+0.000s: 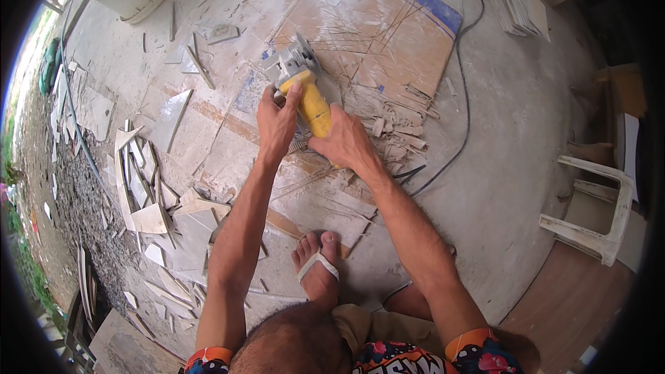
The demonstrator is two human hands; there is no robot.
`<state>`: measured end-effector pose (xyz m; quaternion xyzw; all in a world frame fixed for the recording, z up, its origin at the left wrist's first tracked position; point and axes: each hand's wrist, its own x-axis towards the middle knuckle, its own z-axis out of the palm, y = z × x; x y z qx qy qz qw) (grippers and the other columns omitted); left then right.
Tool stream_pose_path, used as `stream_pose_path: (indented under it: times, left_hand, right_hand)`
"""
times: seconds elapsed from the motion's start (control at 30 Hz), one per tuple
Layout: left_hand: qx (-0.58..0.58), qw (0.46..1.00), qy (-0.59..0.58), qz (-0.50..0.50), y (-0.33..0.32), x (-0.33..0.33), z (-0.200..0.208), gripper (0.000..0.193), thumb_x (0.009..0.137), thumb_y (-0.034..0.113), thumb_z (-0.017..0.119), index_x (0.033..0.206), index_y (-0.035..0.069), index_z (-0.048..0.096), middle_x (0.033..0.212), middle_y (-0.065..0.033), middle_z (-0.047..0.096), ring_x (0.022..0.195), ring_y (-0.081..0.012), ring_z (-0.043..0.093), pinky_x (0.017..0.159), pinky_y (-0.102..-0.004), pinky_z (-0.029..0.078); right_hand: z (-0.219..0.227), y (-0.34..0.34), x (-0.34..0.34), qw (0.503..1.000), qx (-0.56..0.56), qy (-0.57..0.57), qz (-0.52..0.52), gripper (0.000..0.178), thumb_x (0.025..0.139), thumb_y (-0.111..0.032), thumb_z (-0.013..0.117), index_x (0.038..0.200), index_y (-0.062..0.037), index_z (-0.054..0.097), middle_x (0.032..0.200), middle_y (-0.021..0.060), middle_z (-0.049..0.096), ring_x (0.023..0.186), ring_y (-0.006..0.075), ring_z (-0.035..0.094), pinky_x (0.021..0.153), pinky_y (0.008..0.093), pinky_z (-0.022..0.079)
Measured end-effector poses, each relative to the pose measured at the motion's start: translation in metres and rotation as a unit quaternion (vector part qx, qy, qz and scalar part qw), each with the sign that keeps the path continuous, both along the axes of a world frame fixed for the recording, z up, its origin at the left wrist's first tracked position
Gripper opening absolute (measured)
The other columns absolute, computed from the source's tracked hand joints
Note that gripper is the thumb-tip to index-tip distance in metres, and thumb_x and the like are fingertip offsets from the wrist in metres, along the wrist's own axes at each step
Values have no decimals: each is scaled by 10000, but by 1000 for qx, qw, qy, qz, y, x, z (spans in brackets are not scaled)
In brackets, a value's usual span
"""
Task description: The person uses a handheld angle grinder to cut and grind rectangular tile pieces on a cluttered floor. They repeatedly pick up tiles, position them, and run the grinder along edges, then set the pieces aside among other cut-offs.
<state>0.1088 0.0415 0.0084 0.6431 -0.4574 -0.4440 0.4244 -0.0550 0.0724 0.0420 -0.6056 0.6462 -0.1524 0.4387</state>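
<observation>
Clamping both hands, left (276, 121) and right (346, 142), around my yellow angle grinder (308, 93), I work amid tile offcuts (398, 131), its black cord (463, 90) trailing nearby.

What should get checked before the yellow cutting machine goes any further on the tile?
1. Both hands on the tool: ok. The left hand lies over the front of the yellow angle grinder and the right hand holds its back end.
2. Tile held down: ok. A foot in a sandal rests on the near edge of the big tile.
3. Cable away from the cut: ok. The black cable runs off to the right.
4. Toes covered: not ok, they are bare.
5. Gloves: not ok, hands are bare.
6. Floor free of scraps: not ok. Broken tile pieces lie at the left.
</observation>
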Motion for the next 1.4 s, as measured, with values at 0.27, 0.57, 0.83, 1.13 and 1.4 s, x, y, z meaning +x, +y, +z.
stream_pose_path:
  times: [0.27, 0.57, 0.83, 1.13, 1.4]
  left_hand:
    - [1, 1000, 4, 6, 4, -2, 0, 670, 961, 480, 708, 1307, -83, 593, 1020, -219, 738, 901, -227, 708, 781, -355, 560]
    - [-9, 1000, 12, 3, 8, -3, -5, 690, 960, 469, 714, 1338, -89, 568, 1036, -225, 737, 931, -227, 708, 799, -356, 561]
    - [-20, 1000, 17, 3, 11, -4, -10, 679, 964, 465, 709, 1327, -93, 573, 1009, -209, 735, 903, -219, 699, 787, -349, 554]
    - [-5, 1000, 11, 14, 1, -2, -2, 613, 981, 429, 700, 1287, -91, 590, 983, -186, 727, 861, -187, 661, 735, -320, 518]
    - [-24, 1000, 5, 6, 12, -6, -4, 629, 984, 422, 701, 1309, -102, 575, 992, -204, 736, 881, -208, 697, 761, -343, 551]
  right_hand:
    - [3, 4, -2, 1000, 3, 4, 4, 557, 709, -286, 789, 1074, 65, 557, 945, 340, 691, 930, 501, 692, 783, 526, 563]
    - [5, 8, -3, 1000, 14, 12, 11, 575, 712, -311, 788, 1083, 62, 556, 946, 323, 695, 924, 486, 693, 803, 518, 557]
    - [-1, 13, -5, 1000, 4, 8, 1, 564, 708, -299, 785, 1082, 55, 555, 946, 325, 697, 923, 493, 690, 805, 521, 554]
    - [1, 2, -2, 1000, -13, 9, 18, 616, 726, -293, 773, 1170, 62, 536, 959, 352, 699, 921, 511, 705, 808, 531, 580]
    - [-5, 12, -6, 1000, -11, 8, 17, 597, 716, -279, 783, 1144, 67, 551, 951, 350, 698, 917, 498, 709, 807, 507, 583]
